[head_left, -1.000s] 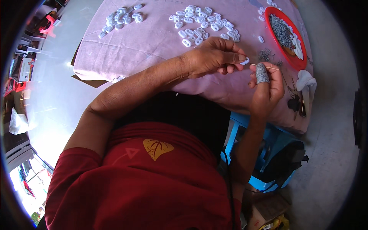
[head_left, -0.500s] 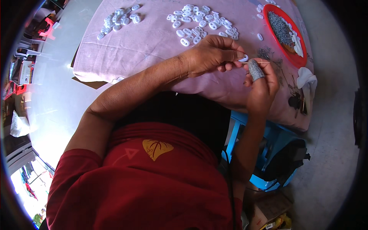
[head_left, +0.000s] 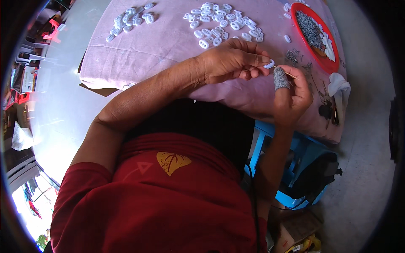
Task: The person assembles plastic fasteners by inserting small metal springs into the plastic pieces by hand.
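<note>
My left hand [head_left: 231,60] pinches a small white oval plastic piece [head_left: 269,64] between thumb and fingertips above the pink cloth [head_left: 160,50]. My right hand [head_left: 291,95] is right beside it, thumb covered by a grey knitted finger cot [head_left: 280,78], and grips a thin stick-like pin [head_left: 287,74] whose tip touches the white piece. Both hands hover over the cloth's near right part.
Several white oval pieces lie in a heap [head_left: 219,23] at the far middle and a smaller heap [head_left: 130,19] at the far left. A red tray [head_left: 314,36] of small grey metal parts stands far right. A white rag [head_left: 339,86] and a blue stool [head_left: 295,168] lie right.
My right hand has dropped slightly and turned its thumb toward the left hand, bringing the thin pin against the white piece. The left hand stays nearly in place.
</note>
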Tool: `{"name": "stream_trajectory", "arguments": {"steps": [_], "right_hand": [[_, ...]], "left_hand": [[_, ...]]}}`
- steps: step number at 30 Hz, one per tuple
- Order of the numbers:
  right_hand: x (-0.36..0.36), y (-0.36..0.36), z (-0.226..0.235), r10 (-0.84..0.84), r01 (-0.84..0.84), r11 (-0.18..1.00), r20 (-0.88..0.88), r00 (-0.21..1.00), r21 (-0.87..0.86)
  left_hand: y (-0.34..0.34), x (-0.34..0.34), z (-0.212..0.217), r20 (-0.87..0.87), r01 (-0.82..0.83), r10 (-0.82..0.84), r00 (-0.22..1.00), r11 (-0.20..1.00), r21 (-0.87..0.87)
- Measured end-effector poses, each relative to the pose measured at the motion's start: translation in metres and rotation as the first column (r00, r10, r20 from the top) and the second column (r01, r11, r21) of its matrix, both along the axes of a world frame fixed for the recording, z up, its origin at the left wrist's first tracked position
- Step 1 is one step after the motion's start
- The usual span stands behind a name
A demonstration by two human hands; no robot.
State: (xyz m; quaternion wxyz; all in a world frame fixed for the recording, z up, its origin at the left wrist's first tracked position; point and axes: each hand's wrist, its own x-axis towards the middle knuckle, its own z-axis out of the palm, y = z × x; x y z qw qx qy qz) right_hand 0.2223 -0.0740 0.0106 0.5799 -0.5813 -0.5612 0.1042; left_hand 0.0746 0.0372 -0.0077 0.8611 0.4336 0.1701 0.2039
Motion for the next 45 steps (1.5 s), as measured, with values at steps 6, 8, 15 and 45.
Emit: {"name": "stream_trajectory", "arguments": {"steps": [6, 8, 15, 45], "right_hand": [[-0.002, -0.004, 0.001, -0.009, 0.003, 0.999, -0.125, 0.992, -0.047], [0.0, -0.006, 0.0, -0.035, 0.019, 0.996, -0.188, 0.981, -0.089], [0.003, -0.007, 0.0, -0.009, -0.02, 0.993, -0.256, 0.967, -0.113], [-0.008, -0.008, -0.011, -0.018, 0.021, 0.997, -0.043, 0.999, 0.07]], "left_hand": [[-0.005, 0.001, 0.001, -0.02, -0.088, 0.091, 0.996, 0.987, 0.136], [-0.006, 0.002, 0.001, -0.022, -0.076, 0.08, 0.997, 0.988, 0.132], [-0.005, 0.001, 0.004, -0.046, -0.036, 0.039, 0.998, 0.997, 0.063], [-0.005, 0.002, 0.0, -0.031, -0.037, 0.042, 0.999, 0.989, 0.144]]}}
